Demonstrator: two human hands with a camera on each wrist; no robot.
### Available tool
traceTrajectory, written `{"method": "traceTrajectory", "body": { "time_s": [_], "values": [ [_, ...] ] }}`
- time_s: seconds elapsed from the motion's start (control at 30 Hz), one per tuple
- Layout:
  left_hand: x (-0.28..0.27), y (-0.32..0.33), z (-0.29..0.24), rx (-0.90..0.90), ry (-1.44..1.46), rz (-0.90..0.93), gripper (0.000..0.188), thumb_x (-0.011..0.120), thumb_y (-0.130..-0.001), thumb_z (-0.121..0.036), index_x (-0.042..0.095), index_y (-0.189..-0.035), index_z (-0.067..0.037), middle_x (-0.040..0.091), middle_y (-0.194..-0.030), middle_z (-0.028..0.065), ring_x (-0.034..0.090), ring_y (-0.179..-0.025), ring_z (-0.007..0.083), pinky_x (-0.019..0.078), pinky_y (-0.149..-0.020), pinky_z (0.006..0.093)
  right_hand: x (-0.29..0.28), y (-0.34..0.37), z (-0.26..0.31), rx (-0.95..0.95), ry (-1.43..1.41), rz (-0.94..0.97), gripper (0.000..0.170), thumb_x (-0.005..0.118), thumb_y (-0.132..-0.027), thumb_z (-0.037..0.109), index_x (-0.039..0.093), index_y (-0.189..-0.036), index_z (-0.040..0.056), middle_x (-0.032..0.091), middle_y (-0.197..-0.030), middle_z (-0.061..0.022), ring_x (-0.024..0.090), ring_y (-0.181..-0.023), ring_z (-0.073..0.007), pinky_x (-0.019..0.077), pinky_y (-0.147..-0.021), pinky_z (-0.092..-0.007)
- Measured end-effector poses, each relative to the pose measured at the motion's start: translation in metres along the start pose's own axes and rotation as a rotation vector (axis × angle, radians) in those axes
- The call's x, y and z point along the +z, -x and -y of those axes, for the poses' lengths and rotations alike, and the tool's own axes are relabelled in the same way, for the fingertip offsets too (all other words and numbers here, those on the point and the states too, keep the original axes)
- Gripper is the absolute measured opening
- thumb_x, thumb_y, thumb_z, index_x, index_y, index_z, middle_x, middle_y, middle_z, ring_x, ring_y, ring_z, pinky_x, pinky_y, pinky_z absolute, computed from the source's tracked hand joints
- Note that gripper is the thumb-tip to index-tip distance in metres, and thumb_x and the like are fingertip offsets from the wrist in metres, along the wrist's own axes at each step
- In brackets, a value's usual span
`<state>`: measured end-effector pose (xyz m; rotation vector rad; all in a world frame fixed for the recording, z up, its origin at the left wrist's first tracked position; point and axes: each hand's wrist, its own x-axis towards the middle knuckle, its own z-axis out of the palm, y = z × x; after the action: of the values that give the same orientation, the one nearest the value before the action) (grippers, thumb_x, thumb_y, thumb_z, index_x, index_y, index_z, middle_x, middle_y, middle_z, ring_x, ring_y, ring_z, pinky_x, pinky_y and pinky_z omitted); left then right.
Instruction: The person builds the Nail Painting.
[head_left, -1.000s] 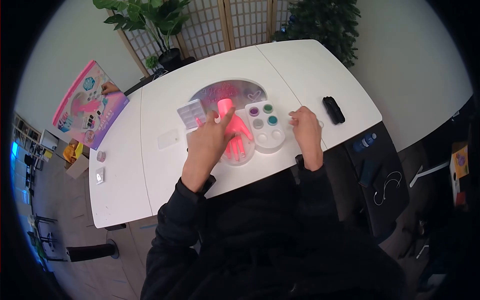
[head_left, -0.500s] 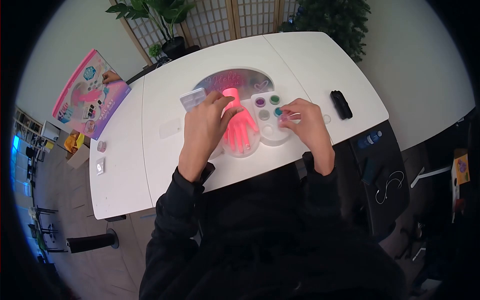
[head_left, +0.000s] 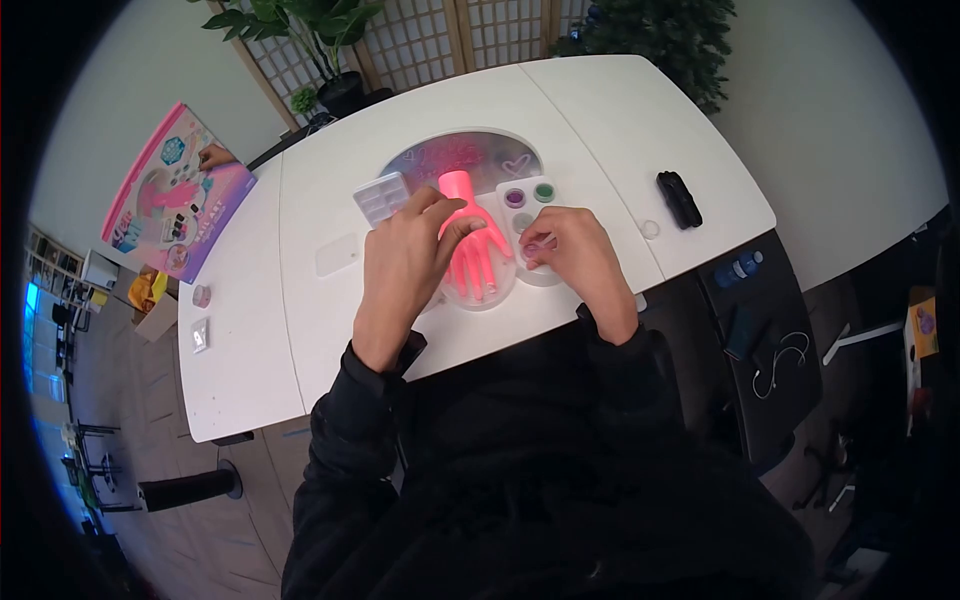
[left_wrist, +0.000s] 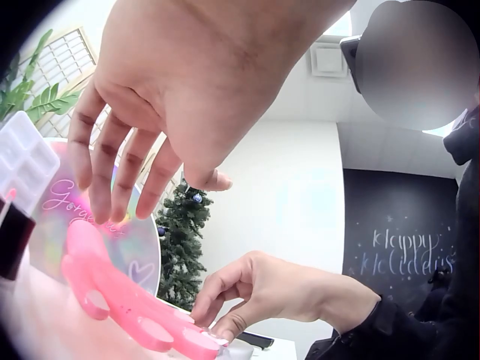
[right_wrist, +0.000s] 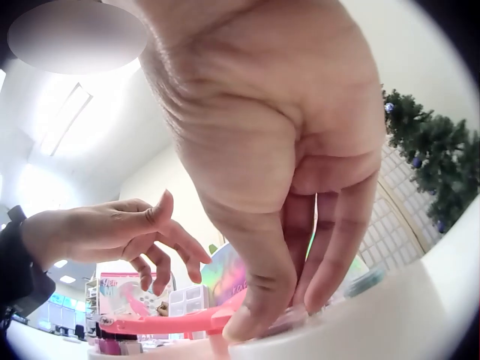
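Between thumb and fingers, my right hand (head_left: 580,262) pinches a small clear-pink pot (head_left: 540,246) low over the near left part of the white pot holder (head_left: 528,188). That holder carries a purple pot (head_left: 514,198), a green pot (head_left: 544,192) and a grey pot (head_left: 522,222); its near right side is hidden by my hand. My left hand (head_left: 402,265) hovers over the near side of a pink model hand (head_left: 474,236), fingers loosely bent and empty, as the left wrist view shows. The model hand lies palm down on a round clear base (head_left: 497,292).
Behind the model hand stands a curved shiny backdrop (head_left: 420,160). A compartment box (head_left: 380,198) and a clear lid (head_left: 336,255) are left of it. A black case (head_left: 680,200) and a small clear ring (head_left: 650,229) lie right. The product box (head_left: 180,195) stands far left.
My right hand has come from the table right of the holder to over it, with the pink pot appearing in its grip, then shifted left. My left hand has stayed over the model hand.
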<state>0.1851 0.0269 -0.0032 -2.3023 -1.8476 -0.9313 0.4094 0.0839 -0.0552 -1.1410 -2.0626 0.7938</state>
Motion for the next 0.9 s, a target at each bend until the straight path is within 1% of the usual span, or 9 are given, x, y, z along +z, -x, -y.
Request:
{"method": "traceTrajectory", "body": {
  "time_s": [0.1,0.2,0.3,0.33,0.4,0.53,0.6,0.73,0.9],
  "values": [
    [-0.001,0.0,0.0,-0.003,-0.001,-0.01,0.033,0.068,-0.097,-0.039,0.077,-0.103,-0.008,0.071,-0.099,0.0065,0.069,-0.072,0.0276,0.0522,-0.063,0.0376,-0.009,0.002,0.001,-0.051,0.122,-0.074,0.016,0.08,-0.073,0.003,0.076,-0.087,-0.0011,0.074,-0.091,-0.0139,0.072,-0.078,-0.0295,0.0558,-0.069,-0.0383],
    [-0.006,0.002,0.001,-0.036,0.0,0.003,0.033,0.069,-0.096,-0.04,0.076,-0.103,-0.008,0.071,-0.099,0.0059,0.07,-0.072,0.0251,0.0521,-0.062,0.0368,-0.036,0.006,-0.022,0.182,0.175,-0.181,0.016,0.083,-0.072,0.007,0.075,-0.084,-0.0004,0.075,-0.093,-0.0149,0.072,-0.08,-0.028,0.0555,-0.07,-0.0396],
    [-0.011,0.003,0.004,-0.027,-0.013,0.013,0.034,0.071,-0.094,-0.04,0.076,-0.108,-0.009,0.071,-0.098,0.0052,0.07,-0.071,0.0237,0.052,-0.061,0.0364,-0.05,0.014,-0.069,0.178,0.775,-0.506,0.016,0.087,-0.073,0.012,0.078,-0.085,0.0051,0.074,-0.087,-0.0142,0.072,-0.084,-0.0295,0.0566,-0.073,-0.0388],
    [-0.012,0.002,0.005,-0.025,-0.014,0.007,0.034,0.071,-0.094,-0.04,0.076,-0.108,-0.009,0.071,-0.098,0.0052,0.07,-0.071,0.0237,0.052,-0.061,0.0364,-0.053,0.015,-0.076,0.174,0.775,-0.51,0.016,0.087,-0.073,0.012,0.078,-0.085,0.0051,0.074,-0.087,-0.0142,0.072,-0.084,-0.0295,0.0566,-0.073,-0.0388],
    [-0.012,0.001,0.007,-0.054,-0.023,-0.002,0.037,0.071,-0.094,-0.04,0.073,-0.116,-0.01,0.072,-0.098,0.0049,0.069,-0.069,0.0241,0.0523,-0.062,0.0361,-0.057,0.016,-0.091,0.372,0.665,-0.444,0.011,0.081,-0.076,0.009,0.075,-0.084,0.0042,0.07,-0.095,-0.0161,0.071,-0.09,-0.0351,0.0578,-0.076,-0.0433],
    [-0.02,0.004,0.009,-0.104,0.026,-0.037,0.046,0.073,-0.09,-0.045,0.07,-0.121,-0.012,0.071,-0.093,0.004,0.069,-0.069,0.0273,0.0522,-0.06,0.0398,-0.057,0.009,-0.116,0.484,0.55,-0.29,0.013,0.08,-0.076,0.004,0.076,-0.088,0.0038,0.07,-0.1,-0.0159,0.071,-0.094,-0.0357,0.0574,-0.077,-0.0438],
    [-0.025,0.007,0.018,-0.112,0.042,-0.065,0.047,0.073,-0.09,-0.044,0.069,-0.124,-0.012,0.072,-0.094,0.0043,0.068,-0.067,0.0244,0.0523,-0.059,0.0371,-0.056,0.014,-0.111,0.31,0.5,-0.23,0.016,0.08,-0.074,-0.001,0.075,-0.09,0.0024,0.07,-0.103,-0.0162,0.07,-0.096,-0.0367,0.0576,-0.079,-0.0441],
    [-0.044,0.012,0.03,-0.148,0.022,-0.112,0.044,0.073,-0.093,-0.039,0.069,-0.126,-0.011,0.074,-0.097,0.0055,0.068,-0.066,0.0212,0.0523,-0.059,0.0336,-0.052,0.007,-0.066,0.205,0.411,-0.262,0.022,0.081,-0.073,-0.005,0.074,-0.093,0.0003,0.07,-0.103,-0.0146,0.071,-0.096,-0.0328,0.0588,-0.079,-0.0403],
    [-0.063,0.017,0.066,-0.299,0.017,-0.112,0.041,0.073,-0.096,-0.033,0.069,-0.128,-0.008,0.075,-0.098,0.0075,0.07,-0.069,0.021,0.0529,-0.061,0.0348,-0.048,0.0,-0.016,-0.044,-0.043,0.01,0.027,0.081,-0.075,-0.009,0.073,-0.1,-0.0019,0.069,-0.103,-0.0096,0.07,-0.095,-0.0239,0.0603,-0.082,-0.0328]
  ]
}}
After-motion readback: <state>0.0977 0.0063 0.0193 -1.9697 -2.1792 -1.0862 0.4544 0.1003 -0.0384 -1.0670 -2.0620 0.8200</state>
